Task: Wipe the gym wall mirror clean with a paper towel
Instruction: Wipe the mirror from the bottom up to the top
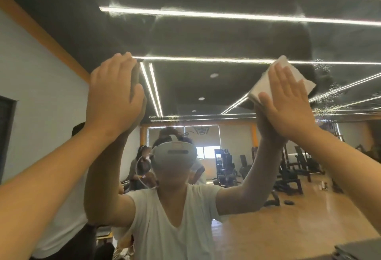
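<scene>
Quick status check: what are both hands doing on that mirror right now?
Left hand flat on mirror, empty. Right hand pressing folded paper towel to glass. Smears up high; nothing in the way.

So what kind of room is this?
Most likely a gym: the big wall mirror reflects weight machines on a wooden floor. The right hand presses a paper towel on the glass.

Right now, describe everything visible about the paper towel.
The paper towel is white, soft-looking and folded into a thick, roughly rectangular pad, tilted with one corner pointing up. The right hand presses it flat against the mirror, open palm and straight fingers covering its middle, with its edges sticking out above and beside the fingers. It sits high on the glass, near smeary streaks and speckles to its right.
</scene>
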